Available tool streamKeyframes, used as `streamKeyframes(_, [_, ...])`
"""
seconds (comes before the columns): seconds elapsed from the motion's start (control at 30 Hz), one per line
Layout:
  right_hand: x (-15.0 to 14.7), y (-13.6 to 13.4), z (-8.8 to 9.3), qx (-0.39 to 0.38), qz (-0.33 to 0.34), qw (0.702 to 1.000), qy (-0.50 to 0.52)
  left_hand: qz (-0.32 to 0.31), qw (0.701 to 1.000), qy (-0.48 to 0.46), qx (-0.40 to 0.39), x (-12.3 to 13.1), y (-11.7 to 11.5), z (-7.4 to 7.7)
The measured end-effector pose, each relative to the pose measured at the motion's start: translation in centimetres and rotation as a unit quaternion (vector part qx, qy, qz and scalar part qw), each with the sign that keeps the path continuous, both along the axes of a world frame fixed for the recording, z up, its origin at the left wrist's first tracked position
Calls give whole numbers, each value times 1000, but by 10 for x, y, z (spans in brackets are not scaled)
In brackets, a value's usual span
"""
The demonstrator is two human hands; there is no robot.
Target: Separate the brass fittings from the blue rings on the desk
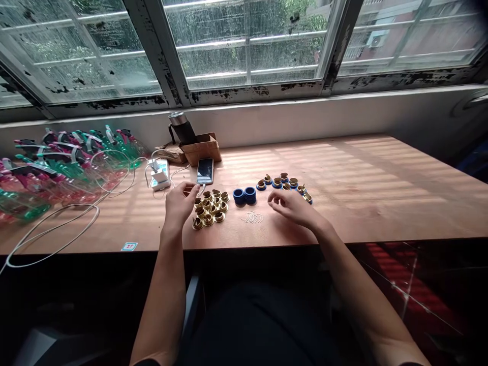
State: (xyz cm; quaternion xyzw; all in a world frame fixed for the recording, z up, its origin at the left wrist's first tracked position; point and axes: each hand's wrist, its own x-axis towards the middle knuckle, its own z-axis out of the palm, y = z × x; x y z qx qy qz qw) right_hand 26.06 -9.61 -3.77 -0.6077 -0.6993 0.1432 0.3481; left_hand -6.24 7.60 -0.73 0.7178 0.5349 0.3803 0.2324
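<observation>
My left hand [181,203] is over the left edge of a cluster of shiny gold-coloured flanged metal pieces [208,207]. Its thumb and fingers curl together beside a white cable end; what they hold, if anything, is hidden. My right hand [292,206] hovers at the near side of a curved group of gold pieces set in blue rings [277,183]. Its fingers are bent and slightly apart, with nothing visible in them. Between the hands stand two short stacks of blue rings [244,196]. Thin pale rings [252,217] lie spread just in front of the stacks.
A phone [205,171] lies plugged in behind the gold cluster. Behind it are a cardboard box [202,148] and a dark bottle [183,128]. A power strip [160,175], loose white cable [91,206] and many coloured spray bottles [72,157] occupy the left.
</observation>
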Motion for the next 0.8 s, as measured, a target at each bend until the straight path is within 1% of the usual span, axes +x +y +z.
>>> streamKeyframes(0.07, [18, -6, 6, 11, -96, 994, -47, -24, 999, -24, 14, 4, -4, 4])
streamKeyframes(0.13, [36, -12, 9, 7, -205, 974, -96, -38, 998, -37, 26, 8, -10, 8])
streamKeyframes(0.17, [45, -15, 9, -4, -248, 961, -121, -43, 998, -41, 32, 11, -13, 10])
streamKeyframes(0.23, [59, -21, 4, -40, -303, 940, -154, -51, 997, -51, 41, 17, -19, 15])
streamKeyframes(0.27, [65, -23, 1, -61, -316, 933, -158, -56, 996, -56, 43, 20, -22, 17])
streamKeyframes(0.3, [69, -24, -2, -83, -318, 932, -155, -60, 995, -62, 44, 23, -26, 18])
streamKeyframes(0.37, [73, -24, -9, -113, -295, 938, -145, -68, 994, -69, 44, 29, -32, 20])
streamKeyframes(0.47, [69, -20, -15, -124, -281, 942, -136, -87, 992, -78, 49, 39, -42, 22])
streamKeyframes(0.57, [63, -17, -11, -124, -283, 941, -136, -115, 986, -99, 63, 48, -50, 22])
streamKeyframes(0.63, [58, -19, -5, -126, -263, 948, -130, -139, 982, -109, 63, 55, -55, 19])
streamKeyframes(0.73, [50, -21, 6, -114, -189, 972, -75, -180, 975, -120, 42, 68, -61, 11])
streamKeyframes(0.8, [41, -21, 11, -94, -111, 989, -5, -223, 966, -128, 6, 80, -67, 2])
